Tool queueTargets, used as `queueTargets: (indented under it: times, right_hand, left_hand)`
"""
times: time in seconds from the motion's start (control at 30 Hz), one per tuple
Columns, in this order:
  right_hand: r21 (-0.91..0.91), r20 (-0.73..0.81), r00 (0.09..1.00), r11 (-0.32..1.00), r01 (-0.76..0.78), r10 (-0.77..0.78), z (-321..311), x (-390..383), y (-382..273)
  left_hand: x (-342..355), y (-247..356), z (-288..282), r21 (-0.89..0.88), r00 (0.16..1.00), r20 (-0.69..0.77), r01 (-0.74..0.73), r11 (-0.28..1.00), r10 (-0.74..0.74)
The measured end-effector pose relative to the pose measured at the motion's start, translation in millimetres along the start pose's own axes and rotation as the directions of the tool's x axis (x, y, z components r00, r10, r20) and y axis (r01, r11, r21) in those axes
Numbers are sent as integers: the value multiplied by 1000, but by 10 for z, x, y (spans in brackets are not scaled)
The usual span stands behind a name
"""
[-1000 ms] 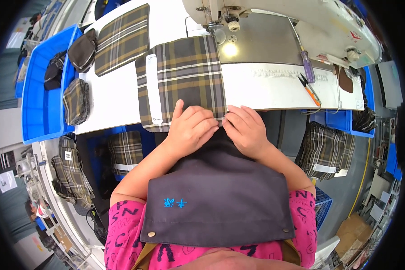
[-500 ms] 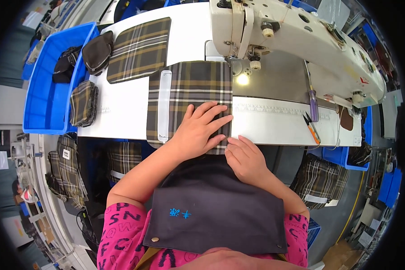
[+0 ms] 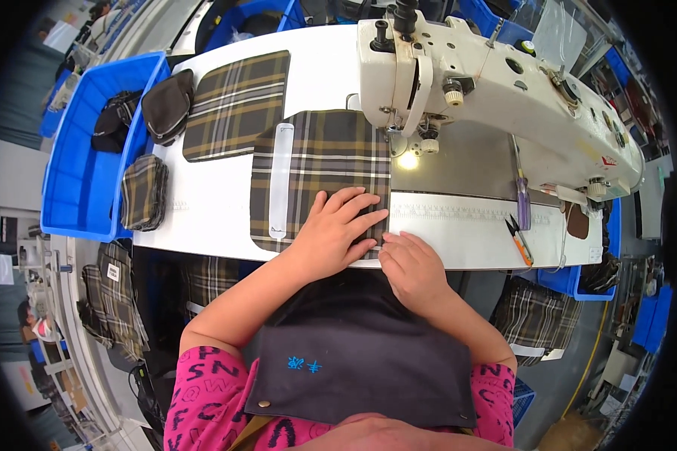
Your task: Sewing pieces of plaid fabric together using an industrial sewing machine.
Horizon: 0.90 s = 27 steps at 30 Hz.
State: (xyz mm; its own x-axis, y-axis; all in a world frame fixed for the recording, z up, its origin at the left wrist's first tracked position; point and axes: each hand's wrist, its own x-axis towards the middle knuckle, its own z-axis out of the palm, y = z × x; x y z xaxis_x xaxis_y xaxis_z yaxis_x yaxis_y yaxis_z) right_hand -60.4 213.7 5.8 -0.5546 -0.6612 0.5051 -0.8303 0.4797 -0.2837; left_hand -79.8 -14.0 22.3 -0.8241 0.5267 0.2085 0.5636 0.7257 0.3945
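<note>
Plaid fabric panel (image 3: pixel 327 169), lying flat on a white sewing table (image 3: pixel 222 207), its right edge at the sewing machine (image 3: pixel 496 83) needle area.
Left hand (image 3: pixel 340 231): fingers spread, palm down on the panel's lower right part; right hand (image 3: pixel 412 272): fingers curled at its lower right corner, whether pinching cannot be told; white strip (image 3: pixel 282 180) along the panel's left side; second plaid panel (image 3: pixel 237 105), beyond to the left; orange-handled snips (image 3: pixel 520 244) and purple-handled screwdriver (image 3: pixel 523 199), right; blue bin (image 3: pixel 83 188), far left.

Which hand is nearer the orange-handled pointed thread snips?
Right. The right hand is left of the snips, by the brown plaid fabric panel; the left hand, on the panel, is farther left.
</note>
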Motion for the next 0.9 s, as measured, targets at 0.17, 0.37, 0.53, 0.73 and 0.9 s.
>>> queueTargets:
  times: [0.17,0.37,0.53,0.73,0.9]
  right_hand:
    - [16,9,1000,999,-28,28,-20,91,99]
    - [22,-6,1000,1000,-10,10,7,216,239]
    - [6,8,1000,1000,14,-14,4,317,358]
    - [-29,41,997,998,63,-62,6,447,526]
    - [-55,107,989,992,112,-105,-30,573,666]
  left_hand:
    - [76,-59,-3,-3,1000,-26,-7,1000,7]
    - [210,-197,-19,1,1000,-15,-10,1000,10]
    - [305,-307,2,-11,1000,-27,3,1000,-3]
    - [440,-416,-5,-29,1000,-9,23,999,-24]
    - [569,-497,-30,-41,999,-6,33,999,-33]
